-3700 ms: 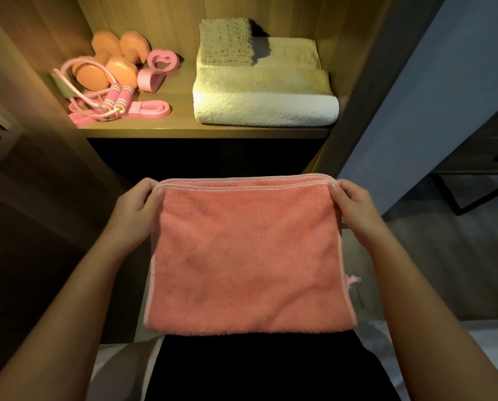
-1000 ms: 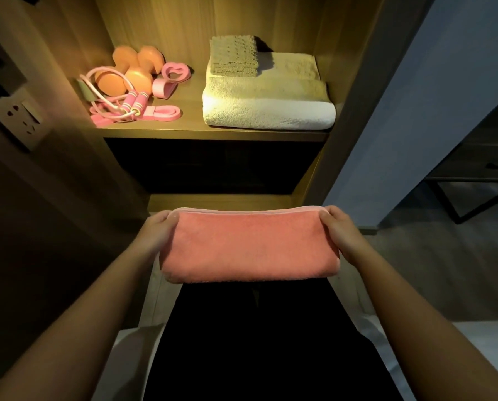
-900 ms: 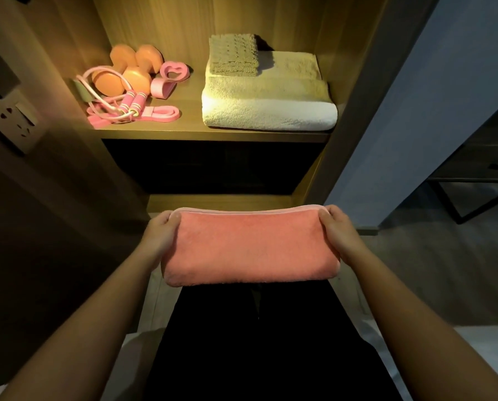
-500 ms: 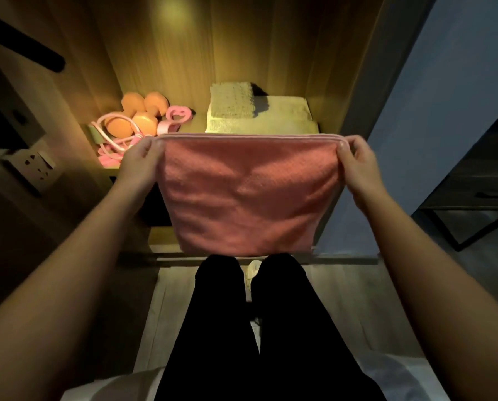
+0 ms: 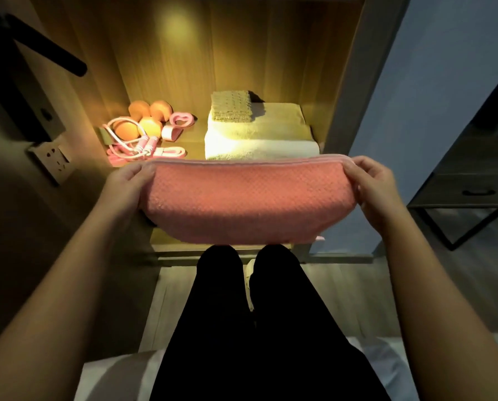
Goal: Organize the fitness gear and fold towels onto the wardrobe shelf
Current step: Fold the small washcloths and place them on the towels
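A folded pink towel (image 5: 247, 201) hangs in the air in front of the lit wardrobe shelf (image 5: 194, 141). My left hand (image 5: 126, 186) grips its left end and my right hand (image 5: 372, 185) grips its right end. Its middle sags a little. On the shelf behind it lies a folded cream towel (image 5: 259, 137) with a small olive cloth (image 5: 232, 107) on top. To their left sit orange dumbbells (image 5: 143, 118), a pink jump rope (image 5: 138, 143) and a pink heart-shaped grip ring (image 5: 181, 121). The towel hides the shelf's front edge.
The wardrobe's right wall (image 5: 346, 91) and left wall (image 5: 77, 91) frame the shelf. A wall socket (image 5: 54, 162) is at the left. A dark side table with a drawer (image 5: 470, 186) stands at the right. My dark-trousered legs (image 5: 256, 314) are below.
I have stood up and raised the towel from lap height to the shelf. Since half a second ago the towel's hanging part has shortened and it sits lower against the shelf front.
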The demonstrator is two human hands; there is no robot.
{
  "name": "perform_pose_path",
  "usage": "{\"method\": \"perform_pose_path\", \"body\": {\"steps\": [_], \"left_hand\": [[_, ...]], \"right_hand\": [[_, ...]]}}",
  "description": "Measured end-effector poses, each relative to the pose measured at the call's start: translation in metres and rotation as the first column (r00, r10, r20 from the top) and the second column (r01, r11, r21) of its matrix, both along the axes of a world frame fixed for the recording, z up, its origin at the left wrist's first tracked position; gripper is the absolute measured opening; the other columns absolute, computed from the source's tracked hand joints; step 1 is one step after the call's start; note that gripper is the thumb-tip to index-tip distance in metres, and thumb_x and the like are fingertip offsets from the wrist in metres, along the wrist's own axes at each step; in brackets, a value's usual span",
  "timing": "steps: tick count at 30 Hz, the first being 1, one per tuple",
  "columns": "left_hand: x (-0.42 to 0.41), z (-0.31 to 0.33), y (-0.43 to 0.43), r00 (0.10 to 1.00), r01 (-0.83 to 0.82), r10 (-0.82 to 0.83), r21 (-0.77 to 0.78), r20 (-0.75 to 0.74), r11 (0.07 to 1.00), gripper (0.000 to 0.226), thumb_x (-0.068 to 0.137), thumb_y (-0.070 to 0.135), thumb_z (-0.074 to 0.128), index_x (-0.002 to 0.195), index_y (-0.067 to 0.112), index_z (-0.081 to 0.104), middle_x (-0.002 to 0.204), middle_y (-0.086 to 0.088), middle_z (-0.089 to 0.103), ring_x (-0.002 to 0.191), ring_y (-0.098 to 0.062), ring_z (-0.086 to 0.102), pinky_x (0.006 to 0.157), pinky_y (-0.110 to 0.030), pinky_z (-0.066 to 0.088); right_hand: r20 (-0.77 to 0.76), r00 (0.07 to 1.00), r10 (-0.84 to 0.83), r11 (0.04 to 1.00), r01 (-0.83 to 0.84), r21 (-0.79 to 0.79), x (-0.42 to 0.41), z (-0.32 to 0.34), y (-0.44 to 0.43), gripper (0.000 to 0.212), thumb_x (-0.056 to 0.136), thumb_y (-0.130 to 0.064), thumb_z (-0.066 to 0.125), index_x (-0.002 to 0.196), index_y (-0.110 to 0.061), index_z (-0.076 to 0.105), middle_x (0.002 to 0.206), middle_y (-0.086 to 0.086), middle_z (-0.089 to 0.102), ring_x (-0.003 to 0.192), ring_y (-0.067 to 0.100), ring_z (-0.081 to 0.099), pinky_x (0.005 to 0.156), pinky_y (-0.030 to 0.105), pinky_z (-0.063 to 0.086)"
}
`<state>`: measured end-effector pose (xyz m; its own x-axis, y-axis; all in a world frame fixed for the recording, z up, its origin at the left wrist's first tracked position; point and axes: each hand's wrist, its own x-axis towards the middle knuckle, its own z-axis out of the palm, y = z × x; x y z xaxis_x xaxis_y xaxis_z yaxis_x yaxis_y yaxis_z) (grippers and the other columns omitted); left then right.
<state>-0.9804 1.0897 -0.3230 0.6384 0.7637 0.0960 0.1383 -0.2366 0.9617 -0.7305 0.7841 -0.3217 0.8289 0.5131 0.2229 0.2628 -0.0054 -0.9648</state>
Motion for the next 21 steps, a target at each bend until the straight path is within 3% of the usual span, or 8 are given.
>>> {"method": "perform_pose_path", "body": {"steps": [5,9,15,21], "left_hand": [[-0.018,-0.026,-0.02,0.997,0.025,-0.027,-0.03,-0.071,0.999,0.028,0.101,0.032,0.044,0.093,0.025,0.07,0.097,0.0,0.066,0.086,-0.019,0.062,0.068,-0.034,0.048],[-0.018,-0.051,-0.033,0.989,0.012,-0.018,-0.037,-0.145,0.999,0.033,0.103,0.032,0.041,0.106,0.013,0.068,0.101,-0.009,0.065,0.091,-0.026,0.062,0.074,-0.04,0.048],[-0.014,-0.102,-0.039,0.917,0.014,-0.086,-0.184,-0.389,0.983,0.027,0.102,0.03,0.043,0.098,0.016,0.065,0.101,-0.007,0.063,0.094,-0.026,0.06,0.077,-0.039,0.046],[0.001,-0.153,-0.035,0.825,-0.079,-0.082,-0.258,-0.56,0.963,0.028,0.102,0.029,0.04,0.106,0.013,0.063,0.108,-0.01,0.061,0.093,-0.025,0.056,0.074,-0.036,0.044]], "right_hand": [[-0.073,0.997,0.013,0.998,-0.017,-0.064,-0.014,-0.018,-0.017,0.029,0.095,-0.026,0.057,0.069,-0.031,0.07,0.065,-0.015,0.063,0.058,-0.002,0.056,0.049,0.014,0.042],[-0.147,0.989,-0.033,0.979,0.002,-0.204,-0.019,-0.042,-0.016,0.025,0.096,-0.026,0.056,0.072,-0.024,0.067,0.07,-0.006,0.061,0.066,0.009,0.054,0.058,0.025,0.041],[-0.219,0.973,-0.073,0.834,-0.061,-0.549,-0.019,-0.106,-0.014,0.027,0.097,-0.026,0.054,0.088,-0.004,0.066,0.081,0.008,0.06,0.072,0.018,0.05,0.064,0.032,0.038],[-0.194,0.977,-0.087,0.711,-0.075,-0.699,-0.018,-0.167,-0.009,0.022,0.1,-0.027,0.047,0.086,-0.017,0.06,0.087,0.001,0.059,0.085,0.018,0.053,0.065,0.03,0.038]]}}
